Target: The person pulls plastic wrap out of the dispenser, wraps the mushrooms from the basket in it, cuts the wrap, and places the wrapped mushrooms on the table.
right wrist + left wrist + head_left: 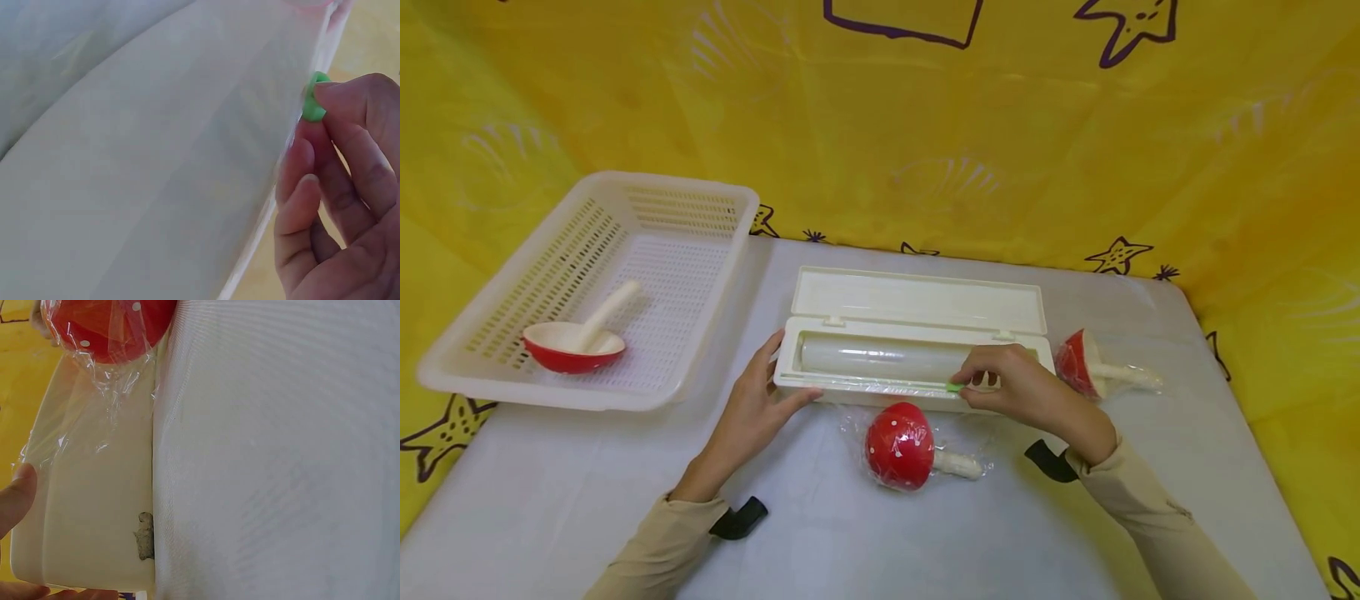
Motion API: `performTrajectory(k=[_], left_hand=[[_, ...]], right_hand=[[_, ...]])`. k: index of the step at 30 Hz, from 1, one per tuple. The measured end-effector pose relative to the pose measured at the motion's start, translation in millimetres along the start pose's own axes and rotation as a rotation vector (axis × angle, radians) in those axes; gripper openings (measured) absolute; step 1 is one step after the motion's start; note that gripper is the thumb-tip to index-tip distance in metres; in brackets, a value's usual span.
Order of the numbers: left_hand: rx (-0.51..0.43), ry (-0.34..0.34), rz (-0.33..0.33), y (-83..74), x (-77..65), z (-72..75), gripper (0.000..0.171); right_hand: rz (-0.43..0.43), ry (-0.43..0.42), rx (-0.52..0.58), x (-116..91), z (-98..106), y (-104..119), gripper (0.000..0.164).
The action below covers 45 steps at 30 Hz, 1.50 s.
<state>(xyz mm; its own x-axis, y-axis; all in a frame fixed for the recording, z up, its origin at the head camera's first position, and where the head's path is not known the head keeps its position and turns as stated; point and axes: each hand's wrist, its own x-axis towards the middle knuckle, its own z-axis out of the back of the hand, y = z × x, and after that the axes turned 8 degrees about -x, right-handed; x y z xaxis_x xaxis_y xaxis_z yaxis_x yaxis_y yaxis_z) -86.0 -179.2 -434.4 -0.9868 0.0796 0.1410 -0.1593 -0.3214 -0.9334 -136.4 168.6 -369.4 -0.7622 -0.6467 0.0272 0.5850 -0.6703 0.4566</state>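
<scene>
A cream cling film dispenser (786, 367) stands mid-table, its lid (917, 302) tipped back and the film roll (880, 356) showing inside. My left hand (748, 412) grips its left end, with the thumb along the front and fingers round the end. On the front edge, toward the right, my right hand (1018, 383) pinches a small green slide cutter (314, 97) between thumb and index finger. Just in front of the dispenser lies a red, white-spotted mushroom-shaped ladle (900, 446) wrapped in clear film; loose film from it overlaps the dispenser's front in the left wrist view.
A white perforated basket (700, 379) stands at the left, with an unwrapped red-and-white ladle (576, 354) inside. Another film-wrapped ladle (1078, 367) lies right of the dispenser. A yellow patterned cloth (880, 125) hangs behind the white-covered table (820, 533).
</scene>
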Motion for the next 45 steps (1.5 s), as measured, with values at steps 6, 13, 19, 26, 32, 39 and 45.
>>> performTrajectory(k=[6, 13, 19, 26, 32, 39, 45], left_hand=[[0.004, 0.000, 0.006, -0.4, -0.5, 0.8, 0.095], [0.002, 0.005, 0.012, -1.0, -0.3, 0.0, 0.095], [-0.018, 0.011, 0.028, -0.7, -0.6, -0.6, 0.094], [-0.011, 0.008, 0.013, -1.1, -0.8, -0.8, 0.092], [0.012, 0.007, 0.001, -2.0, -1.3, 0.3, 0.092], [0.031, 0.016, 0.002, -3.0, -1.2, -0.8, 0.094], [0.044, 0.010, 0.003, -2.4, -1.7, -0.1, 0.094]], right_hand=[[0.001, -0.058, -0.019, -16, 4, -11, 0.014], [0.021, -0.110, -0.025, -33, 10, -20, 0.016], [0.089, -0.149, -0.022, -37, 10, -26, 0.019], [0.122, -0.173, -0.042, -39, 8, -31, 0.021], [0.169, -0.212, -0.060, -40, 8, -33, 0.023], [0.174, -0.237, -0.094, -47, 10, -37, 0.026], [0.135, -0.251, -0.135, -57, 13, -43, 0.028]])
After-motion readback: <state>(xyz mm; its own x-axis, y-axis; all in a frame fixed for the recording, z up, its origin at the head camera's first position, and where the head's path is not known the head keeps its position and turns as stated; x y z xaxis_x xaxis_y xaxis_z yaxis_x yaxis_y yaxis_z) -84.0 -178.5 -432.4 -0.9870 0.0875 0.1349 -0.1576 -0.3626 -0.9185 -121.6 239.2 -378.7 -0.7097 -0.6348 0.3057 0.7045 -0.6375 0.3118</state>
